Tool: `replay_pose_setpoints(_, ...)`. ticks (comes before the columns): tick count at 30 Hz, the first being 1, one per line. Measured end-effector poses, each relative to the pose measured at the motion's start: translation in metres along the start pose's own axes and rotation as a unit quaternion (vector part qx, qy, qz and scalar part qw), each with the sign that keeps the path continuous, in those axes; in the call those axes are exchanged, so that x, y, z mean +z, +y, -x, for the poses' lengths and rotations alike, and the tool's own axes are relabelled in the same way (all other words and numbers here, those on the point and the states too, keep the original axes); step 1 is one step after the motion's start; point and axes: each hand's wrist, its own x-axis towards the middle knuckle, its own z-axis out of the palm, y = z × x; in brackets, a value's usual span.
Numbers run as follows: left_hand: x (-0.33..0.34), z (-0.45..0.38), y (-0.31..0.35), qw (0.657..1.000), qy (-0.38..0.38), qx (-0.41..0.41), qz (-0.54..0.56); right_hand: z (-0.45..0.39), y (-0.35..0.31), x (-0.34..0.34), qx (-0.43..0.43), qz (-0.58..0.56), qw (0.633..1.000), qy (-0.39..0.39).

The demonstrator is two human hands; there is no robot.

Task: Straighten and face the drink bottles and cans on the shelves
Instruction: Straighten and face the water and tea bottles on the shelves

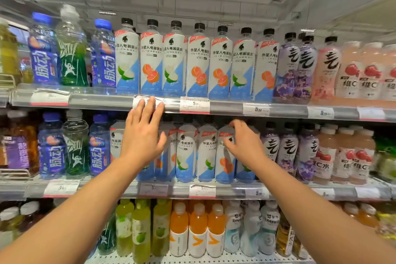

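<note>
A row of white-and-blue electrolyte water bottles (186, 152) stands on the middle shelf (231, 191), labels facing out. My left hand (142, 133) is raised in front of the left bottles of that row, fingers straight, fingertips up by the price rail of the upper shelf (227, 107). My right hand (244, 143) has its fingers curled round the shoulder of one white-and-blue bottle (225, 167) with an orange picture. The same kind of bottles (174, 64) line the upper shelf, upright and facing forward.
Blue and green sports drinks (51, 146) stand at the left. Purple and pink bottles (287, 148) stand at the right. Orange, green and pale bottles (197, 231) fill the bottom shelf. Price tags (194, 105) hang along the shelf rails.
</note>
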Motion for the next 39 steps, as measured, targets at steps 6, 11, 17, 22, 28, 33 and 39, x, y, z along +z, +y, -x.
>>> replay_pose_setpoints(6, 0.004, -0.001, -0.003, 1.000, 0.007, 0.000, 0.001, -0.009, -0.001, 0.005, 0.041, -0.008, 0.999, -0.020)
replay_pose_setpoints(11, -0.002, 0.000, -0.011, 0.999, 0.015, 0.026, 0.013, -0.015, -0.009, 0.008, 0.088, -0.053, 0.994, -0.047)
replay_pose_setpoints(17, -0.012, -0.001, -0.027, 0.991, 0.023, 0.048, 0.121, 0.002, -0.010, -0.002, 0.061, -0.042, 0.997, 0.004)
replay_pose_setpoints(22, -0.010, 0.023, -0.035, 0.989, 0.064, 0.009, 0.133, 0.021, -0.006, -0.010, 0.046, -0.072, 0.996, 0.009)
replay_pose_setpoints(28, 0.020, 0.046, -0.027, 0.972, -0.061, -0.164, 0.158, 0.042, -0.006, -0.020, 0.021, -0.103, 0.994, 0.015)
replay_pose_setpoints(33, 0.036, 0.025, -0.026, 0.953, -0.102, -0.237, 0.156, 0.059, -0.007, -0.029, -0.012, -0.141, 0.989, 0.043)
replay_pose_setpoints(39, 0.051, 0.006, -0.024, 0.951, -0.105, -0.259, 0.133, 0.070, -0.005, -0.055, -0.040, -0.169, 0.984, 0.046)
